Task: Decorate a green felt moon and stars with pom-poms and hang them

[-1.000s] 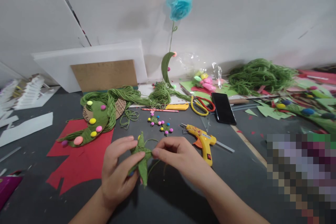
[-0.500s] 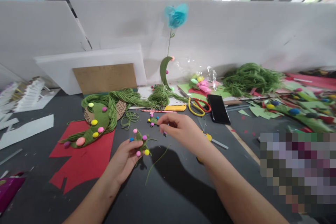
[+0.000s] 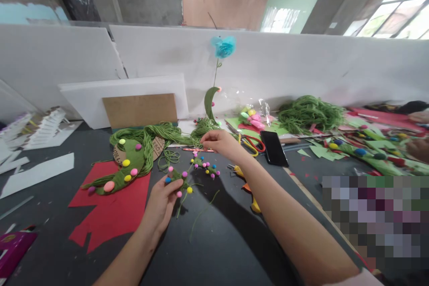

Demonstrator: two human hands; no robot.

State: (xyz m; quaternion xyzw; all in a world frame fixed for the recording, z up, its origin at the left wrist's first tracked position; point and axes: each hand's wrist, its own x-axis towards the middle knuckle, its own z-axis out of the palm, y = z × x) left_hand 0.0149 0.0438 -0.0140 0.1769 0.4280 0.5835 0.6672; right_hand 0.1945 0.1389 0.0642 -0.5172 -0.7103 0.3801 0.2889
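While the right hand (image 3: 218, 142) half-curls, the left hand (image 3: 164, 199) pinches a star (image 3: 185, 183).

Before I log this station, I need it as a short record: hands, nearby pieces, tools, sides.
Left hand: holding a green star with pom-poms
Right hand: extended farther out, fingers bent; whether it grips anything is unclear
Nearby: two smaller pom-pom stars on the table
Tools: yellow glue gun, partly hidden; scissors
Left side: pom-pom crescent, partly over red paper
Right side: smartphone
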